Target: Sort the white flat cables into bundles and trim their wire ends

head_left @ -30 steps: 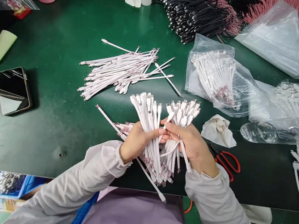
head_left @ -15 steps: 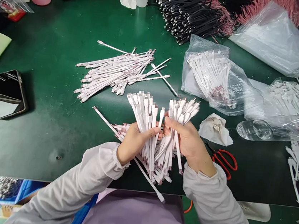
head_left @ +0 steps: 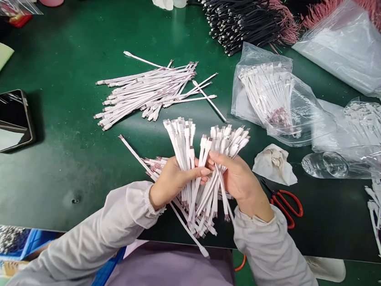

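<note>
A thick bundle of short flat white cables (head_left: pixel 188 161) sits between the two hands, just above the near edge of the green table (head_left: pixel 55 182), with its connector ends fanning upward and its pink-wired ends hanging down. The left hand (head_left: pixel 175 182) grips one side, its thumb (head_left: pixel 200 173) laid across the cables while its other fingers are hidden behind them, so their state cannot be told. The right hand (head_left: pixel 237 180) holds the other sheaf, its fingers (head_left: pixel 221 161) pressed together over the cables. Both forearms wear pale gray sleeves (head_left: pixel 116 217), gathered at the wrists. At 3 o'clock from the hands lie red-handled scissors (head_left: pixel 286 206), with a crumpled cloth (head_left: pixel 274 164) just beyond them. A phone (head_left: pixel 10 120) lies at 9 o'clock. A loose pile of similar white cables (head_left: pixel 144 94) lies at 11 o'clock, and a plastic bag of cables (head_left: pixel 268 94) at 1 o'clock. A clear plastic bottle (head_left: pixel 332 164) lies on its side at 2 o'clock. Farther off at 12 o'clock is a heap of black cables (head_left: pixel 239 15).
</note>
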The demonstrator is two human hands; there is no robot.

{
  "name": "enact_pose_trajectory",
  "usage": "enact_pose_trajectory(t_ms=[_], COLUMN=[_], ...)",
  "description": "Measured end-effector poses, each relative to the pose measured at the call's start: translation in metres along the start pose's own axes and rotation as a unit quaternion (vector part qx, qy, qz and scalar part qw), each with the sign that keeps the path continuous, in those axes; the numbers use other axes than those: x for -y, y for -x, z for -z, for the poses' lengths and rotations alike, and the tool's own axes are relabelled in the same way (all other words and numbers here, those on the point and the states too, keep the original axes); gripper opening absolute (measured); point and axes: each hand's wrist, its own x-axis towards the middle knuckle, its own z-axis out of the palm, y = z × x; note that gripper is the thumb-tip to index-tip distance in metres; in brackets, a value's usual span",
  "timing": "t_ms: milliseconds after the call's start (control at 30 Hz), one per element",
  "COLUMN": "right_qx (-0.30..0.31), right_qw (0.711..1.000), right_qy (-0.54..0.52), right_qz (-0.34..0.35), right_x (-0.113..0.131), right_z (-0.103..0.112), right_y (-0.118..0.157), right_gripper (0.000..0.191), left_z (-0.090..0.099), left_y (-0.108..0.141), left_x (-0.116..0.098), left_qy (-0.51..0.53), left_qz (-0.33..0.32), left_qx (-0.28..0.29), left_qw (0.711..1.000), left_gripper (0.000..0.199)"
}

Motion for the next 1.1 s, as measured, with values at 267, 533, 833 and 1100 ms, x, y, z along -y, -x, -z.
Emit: enact_pose_trajectory(t_ms=[267, 533, 833, 1100], right_qx=[-0.019, -0.087, -0.031, -0.046], right_qw=[1.0, 0.994, 0.993, 0.996], right_qy=[0.001, 0.019, 0.095, 0.061], right_qz=[0.001, 0.068, 0.062, 0.055], right_x=[0.002, -0.001, 0.0, -0.001], right_z=[-0.004, 0.001, -0.003, -0.003], right_y=[0.002, -0.001, 0.001, -0.002], right_gripper=[0.032, 0.026, 0.023, 0.028], left_z=[0.006, 0.011, 0.01, 0.006], left_y=[0.0, 0.0, -0.001, 0.001], left_x=[-0.011, -0.018, -0.013, -0.014], left_qy=[-0.073, -0.131, -0.21, -0.183], left_qz=[0.035, 0.024, -0.053, -0.017], left_qx=[0.054, -0.005, 0.004, 0.014], left_qw=[0.995, 0.991, 0.976, 0.983], left_gripper=[0.032, 0.031, 0.025, 0.022])
